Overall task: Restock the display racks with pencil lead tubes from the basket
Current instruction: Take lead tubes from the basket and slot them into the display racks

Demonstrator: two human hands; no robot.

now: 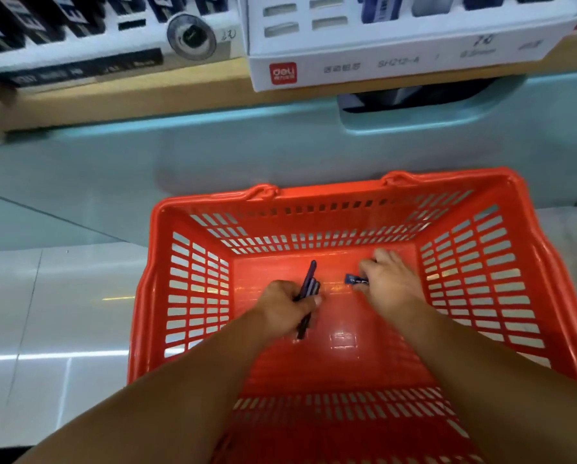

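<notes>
An orange plastic basket (186, 262) stands on the floor below me, and both my hands reach down to its bottom. My left hand (285, 308) grips a small bundle of dark pencil lead tubes (308, 283), which stick out above and below the fist. My right hand (389, 279) pinches another dark blue lead tube (354, 279) lying near the basket floor. Two white display racks sit on the shelf above: the left rack (89, 48) holds several dark tubes, and the right rack (397, 58) has empty slots at its front.
The wooden shelf edge (186, 95) runs across the top, with a pale teal cabinet front (213, 155) and a handle recess (411, 105) beneath it. A round lidded item (190, 35) sits on the left rack. Glossy tiled floor (46, 313) lies left of the basket.
</notes>
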